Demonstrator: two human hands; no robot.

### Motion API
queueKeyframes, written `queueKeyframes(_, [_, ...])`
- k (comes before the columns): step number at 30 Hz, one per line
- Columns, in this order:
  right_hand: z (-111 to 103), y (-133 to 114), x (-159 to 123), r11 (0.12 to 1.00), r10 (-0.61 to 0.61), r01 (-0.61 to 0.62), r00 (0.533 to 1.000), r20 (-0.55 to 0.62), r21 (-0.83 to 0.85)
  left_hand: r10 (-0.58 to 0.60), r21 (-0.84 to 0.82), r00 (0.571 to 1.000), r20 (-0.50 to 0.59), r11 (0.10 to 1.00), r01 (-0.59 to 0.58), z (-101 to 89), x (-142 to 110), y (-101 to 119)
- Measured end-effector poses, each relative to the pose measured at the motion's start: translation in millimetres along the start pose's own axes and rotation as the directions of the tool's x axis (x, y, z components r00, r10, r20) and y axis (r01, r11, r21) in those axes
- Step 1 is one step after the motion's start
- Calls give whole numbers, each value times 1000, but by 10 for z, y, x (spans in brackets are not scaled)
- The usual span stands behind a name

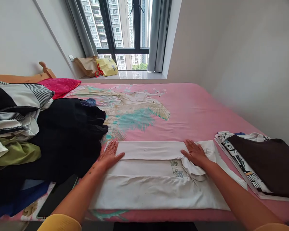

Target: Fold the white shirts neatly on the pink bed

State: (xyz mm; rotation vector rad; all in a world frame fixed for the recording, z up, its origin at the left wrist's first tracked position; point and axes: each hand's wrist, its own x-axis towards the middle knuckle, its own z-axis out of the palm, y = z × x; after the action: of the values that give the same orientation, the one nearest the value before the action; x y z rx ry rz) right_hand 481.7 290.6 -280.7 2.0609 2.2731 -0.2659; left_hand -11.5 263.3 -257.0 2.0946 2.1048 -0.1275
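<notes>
A white T-shirt (144,192) lies sideways along the front of the bed, its far side folded over toward me in a long strip. Part of a dark print shows near its middle right. My left hand (110,154) rests flat on the strip's left end, fingers spread. On the right end, near a bunched sleeve, my right hand (194,152) presses down with its fingers apart. Neither hand grips the cloth.
Folded shirts, a dark brown one (265,160) on top, are stacked at the right. Dark clothes (69,138) and striped bedding (21,99) heap up at the left, by a black tablet-like object (59,195). Bags (107,66) stand on the windowsill beyond the pink bedsheet (188,109).
</notes>
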Motion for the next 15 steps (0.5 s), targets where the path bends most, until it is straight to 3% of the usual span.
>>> queueKeyframes(3, [-176,-150,39,999,41,-43,995,91,12,2,14,995,99,1000,-3,-182,20,112])
queueKeyframes(6, [-340,-539,119,996,70,-75,994,79,55,6,12,997,80,1000,-7,-363,32,503])
queueKeyframes(9, [-399,-1148,168,987,-93,95,995,-26,133,152,-75,988,1,986,-152,-384,50,1097])
queueKeyframes(11, [-366,-1431,186,956,-249,244,968,13,161,250,-123,968,13,961,-246,-316,58,1378])
queueKeyframes(13, [-284,-1428,211,935,-331,310,937,114,170,269,-142,961,59,955,-259,-236,57,1402])
queueKeyframes(15, [-169,-1114,236,951,-296,272,939,174,149,194,-129,975,105,975,-180,-178,47,1146])
